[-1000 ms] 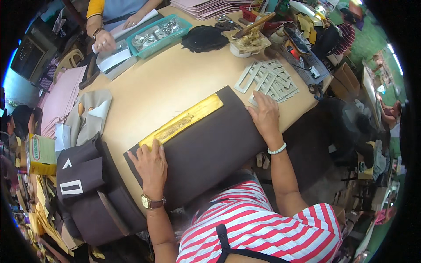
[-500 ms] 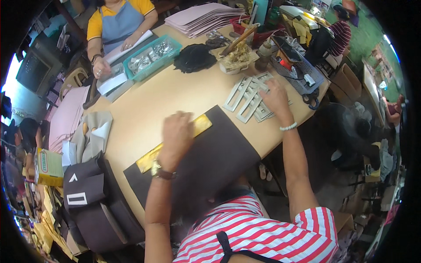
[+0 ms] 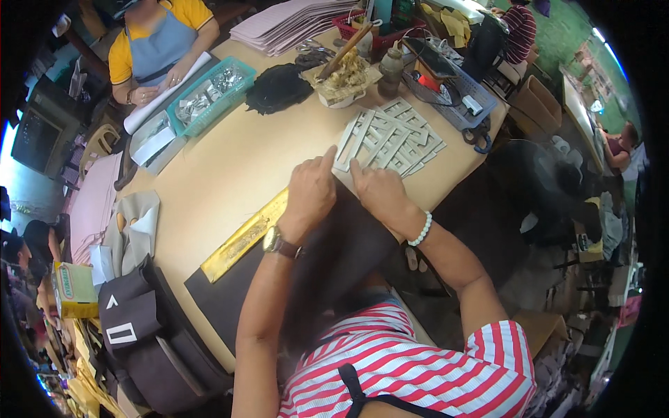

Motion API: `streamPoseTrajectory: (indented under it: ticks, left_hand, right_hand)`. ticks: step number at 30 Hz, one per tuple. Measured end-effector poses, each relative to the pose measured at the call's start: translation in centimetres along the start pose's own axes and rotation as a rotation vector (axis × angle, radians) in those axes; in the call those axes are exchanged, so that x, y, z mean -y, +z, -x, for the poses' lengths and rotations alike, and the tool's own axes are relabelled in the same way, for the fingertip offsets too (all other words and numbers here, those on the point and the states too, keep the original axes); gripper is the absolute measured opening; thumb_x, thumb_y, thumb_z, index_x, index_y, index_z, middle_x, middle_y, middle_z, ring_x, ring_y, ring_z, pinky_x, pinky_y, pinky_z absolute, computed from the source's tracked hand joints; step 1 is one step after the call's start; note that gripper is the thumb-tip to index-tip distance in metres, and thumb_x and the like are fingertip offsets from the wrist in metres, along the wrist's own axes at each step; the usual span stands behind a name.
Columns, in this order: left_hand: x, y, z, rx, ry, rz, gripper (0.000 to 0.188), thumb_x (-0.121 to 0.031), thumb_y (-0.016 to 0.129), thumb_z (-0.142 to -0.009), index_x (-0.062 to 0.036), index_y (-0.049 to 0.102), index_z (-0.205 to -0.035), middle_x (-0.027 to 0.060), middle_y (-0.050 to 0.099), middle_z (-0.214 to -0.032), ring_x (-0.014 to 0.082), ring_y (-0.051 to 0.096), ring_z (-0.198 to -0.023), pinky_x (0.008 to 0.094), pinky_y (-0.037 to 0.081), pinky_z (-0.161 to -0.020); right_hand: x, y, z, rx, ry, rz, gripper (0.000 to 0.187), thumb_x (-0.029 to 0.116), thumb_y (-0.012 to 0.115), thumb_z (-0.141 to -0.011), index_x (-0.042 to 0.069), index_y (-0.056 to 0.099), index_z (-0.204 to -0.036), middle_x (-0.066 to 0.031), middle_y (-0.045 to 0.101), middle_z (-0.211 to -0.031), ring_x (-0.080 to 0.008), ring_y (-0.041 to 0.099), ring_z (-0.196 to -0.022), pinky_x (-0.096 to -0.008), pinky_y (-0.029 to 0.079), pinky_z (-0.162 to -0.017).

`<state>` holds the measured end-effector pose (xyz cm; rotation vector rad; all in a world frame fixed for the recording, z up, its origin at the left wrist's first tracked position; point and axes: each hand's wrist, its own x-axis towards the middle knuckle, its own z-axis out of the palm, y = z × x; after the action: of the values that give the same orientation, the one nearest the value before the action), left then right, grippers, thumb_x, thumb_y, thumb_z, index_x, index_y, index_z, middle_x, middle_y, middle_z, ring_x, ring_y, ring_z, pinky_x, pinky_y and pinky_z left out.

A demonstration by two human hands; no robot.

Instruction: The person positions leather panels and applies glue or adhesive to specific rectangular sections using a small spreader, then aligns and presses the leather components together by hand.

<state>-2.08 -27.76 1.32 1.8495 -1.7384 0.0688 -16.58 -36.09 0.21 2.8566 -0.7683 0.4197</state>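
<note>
Low over the far corner of a dark brown sheet (image 3: 226,296), my left hand (image 3: 311,196) and right hand (image 3: 383,195) come close together. Between their fingertips is the near end of a pale slotted rectangular frame (image 3: 341,159); my fingers press at its two sides. It lies against a fanned pile of similar frames (image 3: 401,139) just beyond my hands. Left of my left wrist, a yellow-gold strip (image 3: 244,237) with a worn, stained middle lies along the sheet's far edge. The undersides of my fingers are hidden.
On the table (image 3: 209,174) stand a teal basket (image 3: 182,124) of small metallic parts, a glue-covered bowl (image 3: 341,90) with a stick, a bottle (image 3: 390,73) and a grey-blue basket (image 3: 477,115). Dark bag pieces (image 3: 150,348) sit at the left. A co-worker (image 3: 157,45) works opposite.
My right hand has drawn back from the frame pile toward me. My left hand has left the yellow-gold strip and moved right to meet it at one frame. The view has shifted slightly.
</note>
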Motion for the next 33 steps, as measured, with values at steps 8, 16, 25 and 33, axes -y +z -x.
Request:
streamPoseTrajectory:
  ticks: [8,16,25,33]
  left_hand:
    - [3.7,-11.0,11.7,-0.033,-0.450,0.037,0.028,-0.003,0.056,-0.084,-0.0026,0.059,-0.113,0.0152,0.063,-0.090,0.0253,0.062,-0.082,0.0339,0.049,-0.074]
    - [7.5,-14.1,19.9,-0.134,-0.736,0.338,0.032,-0.001,0.054,-0.085,-0.0013,0.056,-0.117,0.0104,0.065,-0.088,0.0178,0.062,-0.084,0.0292,0.048,-0.073]
    - [8.2,-13.0,21.2,-0.076,-0.821,0.560,0.049,0.001,0.056,-0.083,-0.0025,0.047,-0.130,0.0099,0.060,-0.102,0.0153,0.058,-0.091,0.0264,0.048,-0.083]
    - [7.6,-12.9,21.1,-0.031,-0.732,0.399,0.074,-0.005,0.077,-0.067,-0.0041,0.045,-0.133,0.0104,0.058,-0.105,0.0204,0.056,-0.096,0.0311,0.046,-0.087]
  right_hand:
    - [-4.2,-8.6,0.5,-0.561,0.354,0.102,0.033,0.002,0.053,-0.081,0.007,0.062,-0.113,-0.0134,0.065,-0.076,-0.0264,0.064,-0.066,-0.0360,0.052,-0.062]
    - [3.1,-5.0,0.9,-0.367,0.442,-1.473,0.030,0.000,0.054,-0.088,-0.001,0.059,-0.118,-0.0043,0.063,-0.098,-0.0083,0.058,-0.078,-0.0211,0.047,-0.072]
    - [11.1,0.0,0.3,0.238,0.431,-1.453,0.046,-0.002,0.057,-0.083,-0.005,0.046,-0.127,-0.0042,0.063,-0.082,-0.0062,0.057,-0.068,-0.0190,0.046,-0.059]
    - [11.6,-0.2,-0.1,0.261,0.489,-1.343,0.046,-0.001,0.060,-0.081,-0.007,0.048,-0.125,-0.0042,0.064,-0.081,-0.0051,0.055,-0.066,-0.0183,0.043,-0.057]
